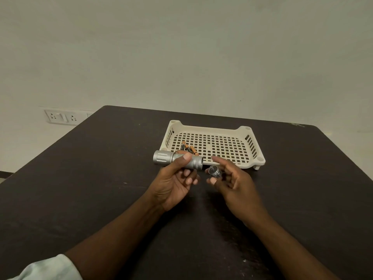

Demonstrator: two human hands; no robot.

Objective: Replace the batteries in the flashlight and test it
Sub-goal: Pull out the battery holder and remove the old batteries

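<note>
My left hand (173,184) grips a silver flashlight (164,158) around its knurled body, head pointing left, its open rear end facing right. The flashlight's tail cap (214,171), with a spring showing inside, is pinched by my right hand (234,184) between thumb and fingers, a short gap to the right of the flashlight's open end. Three orange-and-black batteries (189,148) lie in the near left corner of a cream perforated tray (250,160), just behind the flashlight.
A dark table (101,178) carries the tray toward its far middle. A pale wall stands behind, with a white socket panel (60,116) low at the left. A light sleeve (46,267) shows at the bottom left.
</note>
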